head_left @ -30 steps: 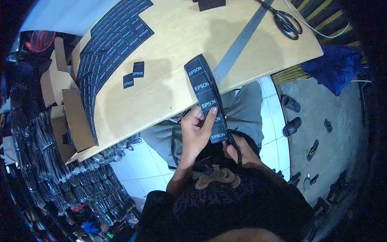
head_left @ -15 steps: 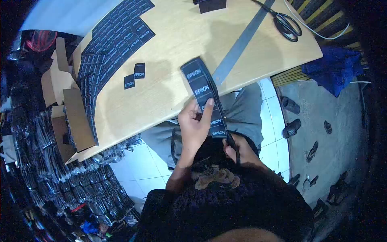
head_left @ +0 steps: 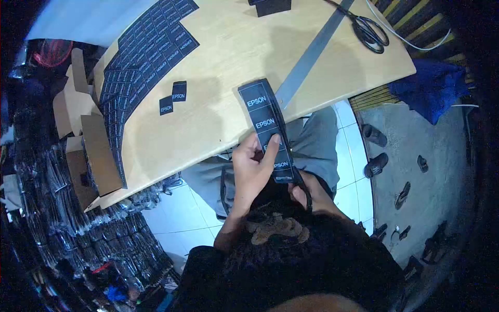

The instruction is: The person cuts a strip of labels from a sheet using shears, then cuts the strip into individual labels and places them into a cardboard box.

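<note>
My left hand (head_left: 253, 165) pinches a strip of black labels printed EPSON (head_left: 265, 124), thumb on top and fingers beneath. The strip slants over the table's near edge, its lower end close to my body. Along its right side lies the long dark blade of a pair of scissors (head_left: 307, 200). My right hand (head_left: 312, 192) is closed around the scissors' black handle, partly hidden by the handle and my shirt. Two small cut EPSON labels (head_left: 179, 92) lie on the table to the left.
Overlapping sheets of EPSON labels (head_left: 156, 49) cover the table's (head_left: 223, 57) left side. A steel ruler (head_left: 312, 57) and another pair of black scissors (head_left: 370, 35) lie at right. An open cardboard box (head_left: 101, 156) stands at the left edge, above bundled packets (head_left: 109, 234).
The label strip has shifted slightly right and down, and its printed face shows flatter. My left hand has moved with it; my right hand has moved only a little.
</note>
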